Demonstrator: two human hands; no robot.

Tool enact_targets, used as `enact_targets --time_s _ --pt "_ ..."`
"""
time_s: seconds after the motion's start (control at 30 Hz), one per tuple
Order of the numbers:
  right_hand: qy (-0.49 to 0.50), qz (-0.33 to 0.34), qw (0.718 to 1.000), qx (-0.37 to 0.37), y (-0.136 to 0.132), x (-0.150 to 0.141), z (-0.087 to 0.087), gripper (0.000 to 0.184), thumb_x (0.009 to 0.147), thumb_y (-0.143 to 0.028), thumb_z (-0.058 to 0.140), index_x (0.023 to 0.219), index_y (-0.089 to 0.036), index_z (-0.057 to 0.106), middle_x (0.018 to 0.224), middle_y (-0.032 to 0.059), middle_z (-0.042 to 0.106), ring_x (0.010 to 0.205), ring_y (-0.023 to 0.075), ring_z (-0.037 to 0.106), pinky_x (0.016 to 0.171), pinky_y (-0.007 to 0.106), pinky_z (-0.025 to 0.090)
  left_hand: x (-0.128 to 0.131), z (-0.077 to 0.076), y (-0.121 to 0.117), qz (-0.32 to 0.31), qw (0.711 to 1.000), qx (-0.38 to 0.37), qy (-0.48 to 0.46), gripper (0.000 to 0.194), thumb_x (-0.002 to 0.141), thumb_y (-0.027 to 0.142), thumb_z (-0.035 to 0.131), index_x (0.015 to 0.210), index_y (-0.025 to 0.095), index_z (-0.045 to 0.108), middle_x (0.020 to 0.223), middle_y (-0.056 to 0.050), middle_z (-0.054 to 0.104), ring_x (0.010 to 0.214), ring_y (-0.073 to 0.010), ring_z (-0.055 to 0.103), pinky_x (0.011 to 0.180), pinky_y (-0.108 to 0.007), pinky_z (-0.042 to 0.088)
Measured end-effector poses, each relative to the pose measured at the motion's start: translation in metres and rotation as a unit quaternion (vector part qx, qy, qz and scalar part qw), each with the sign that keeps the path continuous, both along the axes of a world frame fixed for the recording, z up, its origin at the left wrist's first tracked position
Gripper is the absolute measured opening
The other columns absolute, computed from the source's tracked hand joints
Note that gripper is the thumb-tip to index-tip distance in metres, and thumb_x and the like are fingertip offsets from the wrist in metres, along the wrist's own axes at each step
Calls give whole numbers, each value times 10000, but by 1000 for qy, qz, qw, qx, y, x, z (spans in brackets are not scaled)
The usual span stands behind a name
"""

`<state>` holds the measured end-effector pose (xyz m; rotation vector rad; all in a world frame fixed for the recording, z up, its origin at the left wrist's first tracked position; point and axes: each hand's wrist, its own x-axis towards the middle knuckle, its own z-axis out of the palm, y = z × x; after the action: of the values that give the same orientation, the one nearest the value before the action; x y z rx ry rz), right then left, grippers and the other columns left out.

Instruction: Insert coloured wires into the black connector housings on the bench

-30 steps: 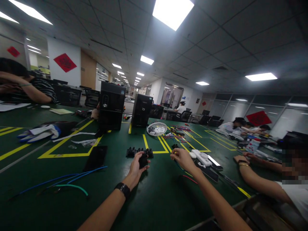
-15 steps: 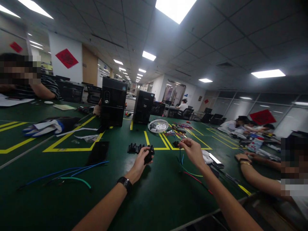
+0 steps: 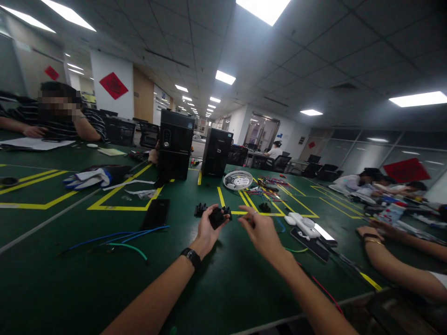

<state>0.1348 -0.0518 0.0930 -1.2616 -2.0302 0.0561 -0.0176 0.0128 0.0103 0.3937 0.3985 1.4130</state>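
My left hand point(image 3: 208, 229) is closed around a small black block-shaped part point(image 3: 217, 217), held above the table with the palm partly turned up. Just behind it a row of black toothed parts point(image 3: 200, 210) lies on the table, partly hidden by the hand. My right hand point(image 3: 262, 232) hovers to the right, thumb and index finger apart, with nothing visible between them. Another small black part point(image 3: 264, 207) lies beyond the right hand. A blue wire point(image 3: 281, 226) and a green-yellow wire point(image 3: 296, 250) show beside the right hand, partly covered by it.
Blue wires point(image 3: 139, 233) and a green wire point(image 3: 134, 249) lie at left, near a dark flat panel point(image 3: 156, 215). Two black computer towers point(image 3: 176, 146) and a white basket point(image 3: 238, 180) stand farther back. White devices point(image 3: 303, 225) and a co-worker's arm point(image 3: 384, 253) are at right.
My right hand has moved from near the black part and wires toward my left hand, and its pinched fingers have parted. My left hand keeps the black part, turned more upward. The view has shifted left.
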Motion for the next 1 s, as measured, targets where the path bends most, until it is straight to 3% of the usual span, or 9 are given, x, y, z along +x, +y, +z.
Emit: enact_targets --time_s 0.07,0.17,0.43,0.67,0.73,0.9,1.0 --pt "55 24 995 -74 7 -18 -27 169 857 -279 551 993 -201 615 728 22 690 672 184 653 640 267 475 2 1 -1 4 1000 -1 -5 243 811 264 446 1027 188 527 794 -42 616 729 -204 656 699 -363 519" --pt "137 33 986 -94 19 -32 -51 114 838 -292 564 793 -196 606 699 30 678 654 186 650 613 262 473 4 0 -2 1 1000 4 6 274 812 292 435 1046 185 529 797 -42 617 663 -183 628 579 -297 483" --pt "183 9 979 -84 25 -41 -60 193 816 -338 576 683 -202 606 644 35 656 606 194 614 587 278 454 4 -2 -1 -3 1000 9 5 311 780 299 452 1041 162 551 790 -41 609 645 -169 601 525 -260 428" --pt "229 23 966 -119 28 -43 -68 205 797 -339 604 659 -188 591 630 17 637 591 153 583 585 252 434 3 -6 0 26 998 46 43 277 770 269 458 1021 191 547 822 -32 609 720 -167 614 643 -273 461" --pt "287 31 938 -192 30 -42 -70 232 771 -370 631 658 -176 574 619 11 632 491 109 509 488 223 384 3 -4 -2 31 993 84 74 279 767 268 449 1016 198 554 834 -35 611 726 -169 607 643 -270 457" --pt "400 95 819 -401 32 -34 -74 385 677 -499 710 657 -158 531 553 -36 546 364 24 291 353 166 189 0 5 -11 66 959 214 173 296 750 215 435 998 188 594 833 -45 603 728 -173 562 662 -259 436" --pt "413 109 794 -432 31 -32 -73 399 650 -494 735 644 -157 521 516 -61 496 354 13 255 338 158 159 -2 12 -19 87 930 259 246 279 775 210 437 989 190 615 841 -46 602 761 -185 546 692 -259 425"
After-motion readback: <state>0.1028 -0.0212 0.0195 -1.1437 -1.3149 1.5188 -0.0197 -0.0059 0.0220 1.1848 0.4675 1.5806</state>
